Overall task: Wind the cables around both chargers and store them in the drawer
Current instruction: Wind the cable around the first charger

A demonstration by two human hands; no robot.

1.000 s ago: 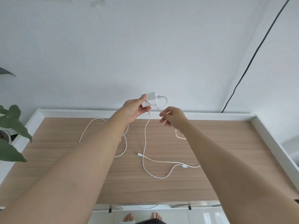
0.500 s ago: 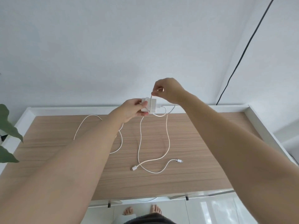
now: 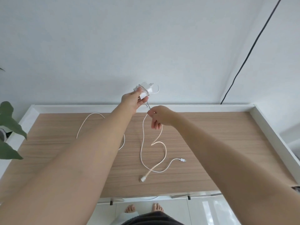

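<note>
My left hand (image 3: 133,100) holds a white charger (image 3: 145,90) up above the far edge of the wooden table (image 3: 211,135), with a turn or so of cable around it. My right hand (image 3: 159,117) pinches the thin white cable (image 3: 142,143) just below the charger. That cable hangs down, curves over the table and ends in a plug (image 3: 182,160). A second, thicker cream cable (image 3: 164,153) runs from under my right hand to a connector (image 3: 143,179). Another white cable (image 3: 88,120) loops at the left, partly hidden by my left forearm. No second charger is visible.
A white raised rim (image 3: 194,108) borders the table at the back and sides. Green plant leaves (image 3: 8,124) reach in at the left. A black wire (image 3: 243,62) runs down the wall at the right. My bare feet (image 3: 142,208) stand on the floor below the table's front edge.
My right hand came down from above the charger to below it, drawing the cable around it. My left hand lifted the charger a little. The loose cable ends shifted on the table.
</note>
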